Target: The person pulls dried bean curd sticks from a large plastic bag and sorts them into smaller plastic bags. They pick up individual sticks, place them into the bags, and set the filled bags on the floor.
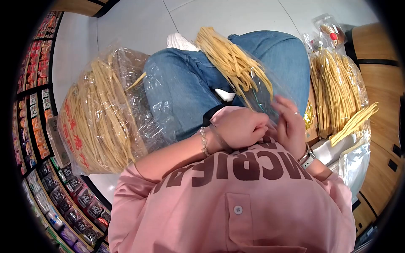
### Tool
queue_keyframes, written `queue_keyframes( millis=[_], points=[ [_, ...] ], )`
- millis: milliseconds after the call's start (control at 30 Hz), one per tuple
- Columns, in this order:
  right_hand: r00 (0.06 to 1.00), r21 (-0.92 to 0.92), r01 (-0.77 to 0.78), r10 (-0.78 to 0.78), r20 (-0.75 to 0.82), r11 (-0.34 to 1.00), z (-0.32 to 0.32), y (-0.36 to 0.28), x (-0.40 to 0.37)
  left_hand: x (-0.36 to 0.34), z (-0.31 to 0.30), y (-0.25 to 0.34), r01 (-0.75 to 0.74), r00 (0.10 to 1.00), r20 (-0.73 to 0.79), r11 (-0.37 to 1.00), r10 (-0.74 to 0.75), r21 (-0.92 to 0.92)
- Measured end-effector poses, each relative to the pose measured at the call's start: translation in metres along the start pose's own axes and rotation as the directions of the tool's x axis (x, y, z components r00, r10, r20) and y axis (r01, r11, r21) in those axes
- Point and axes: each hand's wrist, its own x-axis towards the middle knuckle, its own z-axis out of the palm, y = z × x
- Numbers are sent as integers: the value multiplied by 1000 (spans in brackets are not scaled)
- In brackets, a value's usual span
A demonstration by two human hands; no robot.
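My left hand [244, 126] is closed in a fist close to my chest, at the near end of a clear plastic bag [276, 86]; what its fingers hold is hidden. Beside it, my right hand [291, 120] has bent fingers standing apart, near the bag's edge. Long yellow dried strips [230, 59] lie in the bag, slanting across my lap, their far ends toward the floor. A thin green strand [260, 106] shows near the bag's near end.
On the left stands a large clear bag of yellow strips [99, 118] with red print. Another strip-filled bag [335, 92] is at the right, with loose strips [354, 123] by it. Packed shelves [78, 211] line the left; wooden cabinets [382, 105] line the right.
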Motion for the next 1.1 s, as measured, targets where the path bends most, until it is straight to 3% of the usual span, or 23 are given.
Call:
queue_keyframes(
  millis=[100,300,700,767,933,1100],
  points=[
    [995,72,-61,54,88,996,3,0,-11,-1,-2,2,-37,999,-1,999,37,-26],
    [997,-2,45,-44,58,999,2,-5,-18,-3,1,1,-43,998,-43,999,43,0],
    [980,-10,-67,68,185,998,5,-8,-21,-1,4,-1,-46,997,-71,997,42,-57],
    [978,20,-13,8,209,1000,5,-4,-18,-1,4,-1,-43,998,-58,997,39,-70],
    [966,190,-169,124,227,967,11,1,-15,0,0,1,-68,997,-50,996,65,-63],
    [986,256,-62,20,165,965,12,6,1,-3,-6,7,-59,996,-74,985,48,-164]
  ],
)
